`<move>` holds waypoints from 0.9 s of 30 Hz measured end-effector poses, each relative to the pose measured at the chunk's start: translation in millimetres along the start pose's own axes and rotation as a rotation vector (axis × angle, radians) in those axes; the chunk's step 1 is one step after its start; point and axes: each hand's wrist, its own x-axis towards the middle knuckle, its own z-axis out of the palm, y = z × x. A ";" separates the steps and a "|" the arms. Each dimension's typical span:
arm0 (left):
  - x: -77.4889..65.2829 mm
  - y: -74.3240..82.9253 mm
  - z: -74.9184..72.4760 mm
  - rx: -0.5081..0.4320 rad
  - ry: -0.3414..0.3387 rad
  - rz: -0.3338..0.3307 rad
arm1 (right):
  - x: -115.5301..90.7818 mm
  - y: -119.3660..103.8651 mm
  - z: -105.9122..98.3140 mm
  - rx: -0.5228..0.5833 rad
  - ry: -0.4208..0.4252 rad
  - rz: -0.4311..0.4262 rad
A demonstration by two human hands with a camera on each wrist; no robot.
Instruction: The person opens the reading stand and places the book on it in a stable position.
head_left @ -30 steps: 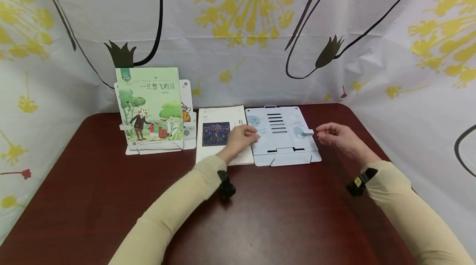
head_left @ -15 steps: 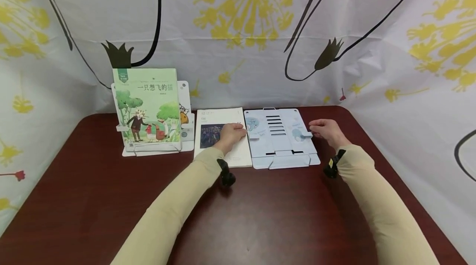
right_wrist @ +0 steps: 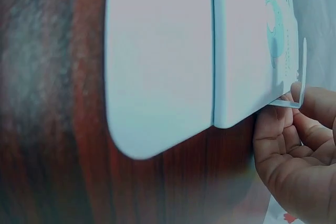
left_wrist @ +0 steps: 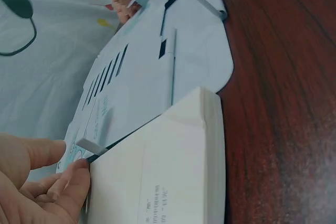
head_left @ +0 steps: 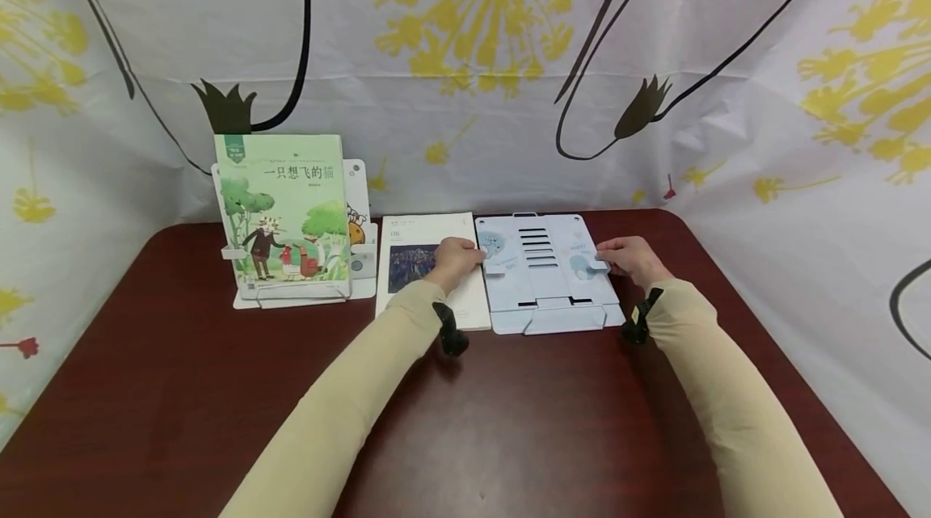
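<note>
A pale blue folding book stand [head_left: 538, 271] lies flat on the table, with slots down its middle and a small clip at each side. My left hand [head_left: 457, 261] is at its left edge, over the white paperback book [head_left: 473, 300]. In the left wrist view the left fingers [left_wrist: 73, 184] touch the seam between book and stand, while the thumb stands apart from them. My right hand [head_left: 634, 258] pinches the stand's right edge by the clip [right_wrist: 300, 95], thumb above and fingers below. Part of the book's cover picture is hidden by my left hand.
At the left, a green picture book [head_left: 284, 215] leans upright on a white book stand [head_left: 364, 259]. The dark red wooden table [head_left: 553, 421] reaches back to a patterned white curtain [head_left: 465, 138], which also hangs at both sides.
My right hand has moved left, from beside the stand onto its right edge. My left hand has drawn back slightly from over the stand to its left edge. The stand lies as before.
</note>
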 end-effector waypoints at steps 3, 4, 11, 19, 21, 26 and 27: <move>44.8 -30.2 19.7 -0.013 0.003 0.008 | -0.2 0.1 0.7 0.031 -0.005 0.018; 59.9 -39.7 26.7 -0.020 -0.007 -0.002 | -0.1 0.1 1.1 0.041 -0.005 0.025; 46.9 -34.1 23.4 -0.075 -0.020 0.016 | 0.9 0.7 3.2 0.122 -0.013 0.052; -27.0 14.8 -2.1 -0.119 0.013 0.025 | 1.3 0.8 2.8 0.211 -0.018 0.065; -28.4 15.3 -2.3 -0.185 0.010 0.028 | 0.5 1.3 1.0 0.231 -0.022 0.053; -29.6 19.4 -1.8 -0.328 -0.016 0.027 | -4.0 4.4 -6.1 0.308 -0.050 -0.019; -29.9 20.8 -2.1 -0.340 -0.021 0.028 | -4.8 5.5 -8.0 0.318 -0.053 -0.034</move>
